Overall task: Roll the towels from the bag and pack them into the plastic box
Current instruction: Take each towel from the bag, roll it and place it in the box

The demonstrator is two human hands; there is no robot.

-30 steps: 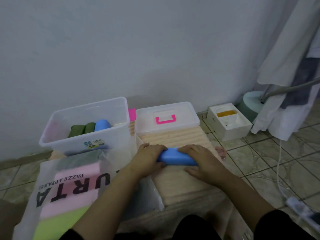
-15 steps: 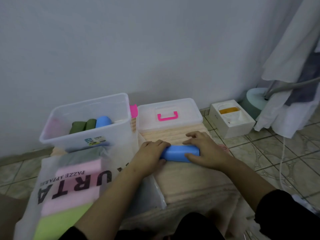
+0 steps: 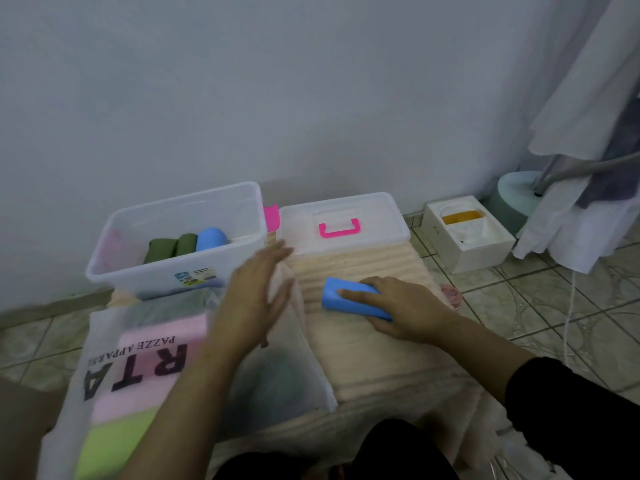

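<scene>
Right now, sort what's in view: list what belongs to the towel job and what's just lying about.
Part of the job:
- blue rolled towel, gripped by the right hand
- left hand, open, holding nothing
- plastic box with rolled towels inside
- bag of folded towels
- box lid with pink handle

Lying about:
- white carton
- hanging clothes
- floor cable

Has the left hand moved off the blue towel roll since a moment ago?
Yes. The left hand has left the blue towel roll and swung left, toward the plastic box.
</scene>
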